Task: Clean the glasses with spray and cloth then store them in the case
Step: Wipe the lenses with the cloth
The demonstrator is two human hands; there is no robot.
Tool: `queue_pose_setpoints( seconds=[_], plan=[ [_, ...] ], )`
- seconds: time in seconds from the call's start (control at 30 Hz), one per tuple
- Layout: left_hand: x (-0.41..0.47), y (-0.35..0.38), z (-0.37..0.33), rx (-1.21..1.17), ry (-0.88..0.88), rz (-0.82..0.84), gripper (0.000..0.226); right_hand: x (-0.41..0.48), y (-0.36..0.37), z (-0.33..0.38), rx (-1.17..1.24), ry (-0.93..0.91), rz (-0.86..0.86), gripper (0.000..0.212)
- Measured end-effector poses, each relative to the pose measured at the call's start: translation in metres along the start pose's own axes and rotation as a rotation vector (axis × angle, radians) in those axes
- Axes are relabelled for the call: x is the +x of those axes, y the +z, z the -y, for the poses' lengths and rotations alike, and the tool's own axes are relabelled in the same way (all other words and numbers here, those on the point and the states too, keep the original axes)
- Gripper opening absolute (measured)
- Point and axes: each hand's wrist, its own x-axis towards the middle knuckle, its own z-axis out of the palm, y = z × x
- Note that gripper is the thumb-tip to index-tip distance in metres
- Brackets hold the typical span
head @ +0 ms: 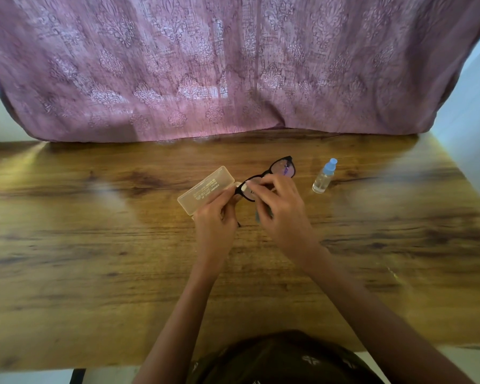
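Rm: plain pale wall [0, 115] at far L. A mauve patterned curtain [205, 65] hangs across the back, its hem reaching the far edge of the table [94, 245]. Table is wood-grain, brown, glossy, with light glare in patches.

Case [203, 189]: translucent, pale yellow, lies on the table L of centre, set diagonally, printed face up. Its near R end is hidden behind the L hand, so cannot tell whether the lid is fully shut.

L hand [216, 217]: fingers curled tight, grasping the L end of the glasses [288, 173] at the frame corner. Glasses are black-framed and held above the table, just R of the case, slanting up and away to the R. They are not in the case.

Cloth [244, 187]: a small white fold shows on the nearer lens and a greyish part hangs under the R palm.

R hand [280, 209]: fingers bent, pinching the cloth against that lens, thumb side toward the L hand. Hands nearly touching.

Spray bottle [324, 176]: clear, blue cap, upright on the table, R of the glasses, apart from both hands.

Far R: pale wall. Bottom centre: the person's dark printed garment [283, 358].
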Motion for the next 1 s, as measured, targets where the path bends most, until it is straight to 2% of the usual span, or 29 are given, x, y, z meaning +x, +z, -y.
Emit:
queue_pose_setpoints(
  seconds=[0.17, 0.33, 0.6, 0.9, 1.0],
  plan=[
    [0.0, 0.0, 0.004, 0.016, 0.007, -0.03, 0.026, 0.001, 0.002, 0.002, 0.003, -0.049, 0.049, 0.026],
    [0.0, 0.002, 0.001, 0.023, -0.009, -0.01, 0.023, 0.007, -0.003, -0.009, -0.021, 0.048, -0.008, 0.027],
    [0.001, 0.0, -0.003, 0.017, -0.051, -0.003, 0.022, -0.003, -0.005, -0.008, 0.004, 0.091, -0.054, 0.025],
    [0.003, -0.005, -0.007, -0.011, -0.07, 0.011, 0.026, -0.008, 0.002, 0.008, 0.021, -0.016, 0.032, 0.029],
    [0.004, -0.004, -0.006, -0.011, -0.061, 0.011, 0.025, -0.003, -0.001, 0.002, 0.009, 0.019, 0.013, 0.028]
  ],
)
